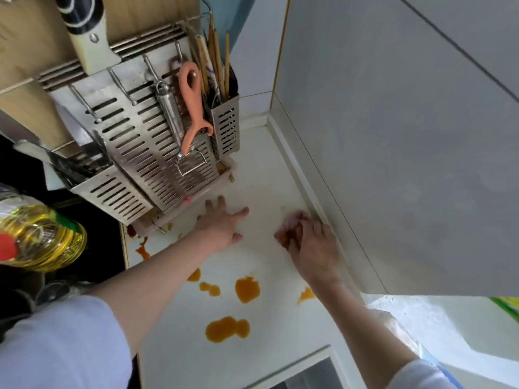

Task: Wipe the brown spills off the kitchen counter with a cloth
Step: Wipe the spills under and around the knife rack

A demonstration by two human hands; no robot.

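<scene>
Several orange-brown spills (246, 289) lie on the white counter (261, 192), the largest (227, 329) nearest me and smaller ones (142, 251) by the left edge. My right hand (314, 248) grips a bunched pinkish cloth (292, 224) and presses it on the counter close to the right wall. Fingers spread, my left hand (223, 223) rests flat on the counter just in front of the metal rack. Both hands are beyond the main spills.
A perforated metal utensil rack (146, 147) with an orange peeler, chopsticks and knives stands at the back left. A yellow oil bottle (39, 240) sits on the dark hob at left. A grey wall (393, 164) borders the counter on the right.
</scene>
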